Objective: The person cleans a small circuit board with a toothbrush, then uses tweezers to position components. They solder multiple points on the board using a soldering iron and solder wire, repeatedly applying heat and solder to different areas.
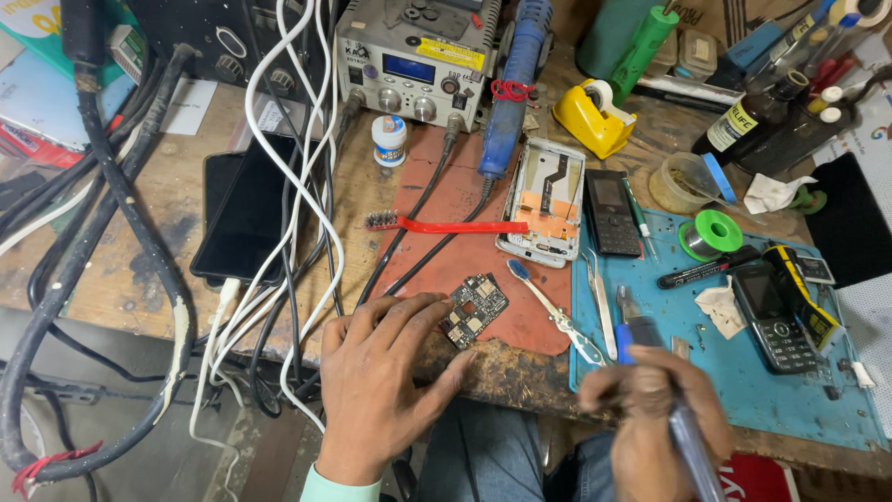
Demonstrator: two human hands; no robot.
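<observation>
Two bare hands work at the front edge of the surface (121, 279). Left hand (381, 381) lies flat, fingers spread apart, fingertips touching a small dark circuit board (474, 310) on the red mat (465, 214). Right hand (650, 409) has its grip clamped on a blue-handled tool (683, 428) over the blue mat (743, 372), near tweezers (602, 302).

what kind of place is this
Most likely a phone repair bench. The left hand steadies a bare circuit board on a red mat, an opened phone lies beside it, and a soldering station stands behind. The right hand holds a pen-like tool.
</observation>
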